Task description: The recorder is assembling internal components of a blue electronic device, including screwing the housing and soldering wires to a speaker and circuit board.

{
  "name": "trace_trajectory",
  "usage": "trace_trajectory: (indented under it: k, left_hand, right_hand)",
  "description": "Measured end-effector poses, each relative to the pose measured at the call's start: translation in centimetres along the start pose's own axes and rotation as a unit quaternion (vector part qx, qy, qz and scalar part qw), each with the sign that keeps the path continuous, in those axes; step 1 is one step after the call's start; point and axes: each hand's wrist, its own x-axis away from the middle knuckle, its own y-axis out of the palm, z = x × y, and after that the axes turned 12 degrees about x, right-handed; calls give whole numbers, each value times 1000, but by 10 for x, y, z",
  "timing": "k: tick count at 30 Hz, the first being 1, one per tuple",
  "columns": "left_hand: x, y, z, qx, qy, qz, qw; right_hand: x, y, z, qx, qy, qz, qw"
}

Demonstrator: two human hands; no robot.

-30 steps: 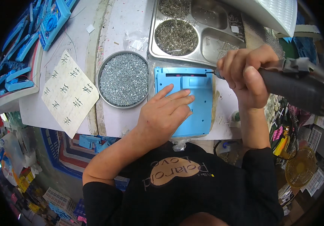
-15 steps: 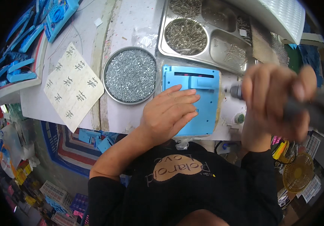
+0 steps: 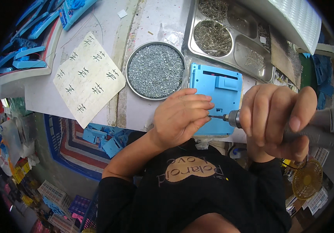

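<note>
A light-blue plastic casing [image 3: 226, 100], with a long slot near its far edge and small holes, lies flat on the table. Across its left side rests my left hand [image 3: 182, 114], with thumb and forefinger pinched together near the driver's tip. Whatever they hold is too small to make out. My right hand [image 3: 273, 116] grips a dark powered screwdriver [image 3: 318, 136], held level from the right. Its thin bit reaches the fingertips of my left hand, above the casing. Just left of the casing stands a round metal dish [image 3: 155, 70] full of small silver screws.
A steel compartment tray [image 3: 229, 56] with more screws stands behind the casing. Paper with handwritten marks [image 3: 89, 79] lies at left. Blue parts fill a bin [image 3: 54, 48] at far left and a blue crate [image 3: 60, 153] below the table edge. A yellow fan [image 3: 307, 178] sits at lower right.
My right hand has brought the screwdriver down and left, so its bit now meets my left fingertips. My left hand stays on the casing. The whole view has shifted slightly.
</note>
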Motion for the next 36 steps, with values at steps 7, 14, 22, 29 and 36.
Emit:
trace_trajectory:
  k: [7,14,22,29,36]
  left_hand:
    - [4,-42,-13,-109,-54,68,990]
    - [-5,-17,-2,-145,-12,-95,985]
    - [10,3,-7,-197,-6,-93,976]
    - [14,5,-7,-209,-1,-69,976]
    - [12,2,-8,-133,-36,-52,989]
  right_hand:
    - [-30,-19,37,117,-27,29,992]
    - [-35,-14,67,191,15,24,981]
    - [-38,-16,86,347,3,6,938]
    - [-26,1,64,237,28,7,971]
    - [-14,-3,72,322,23,-9,946]
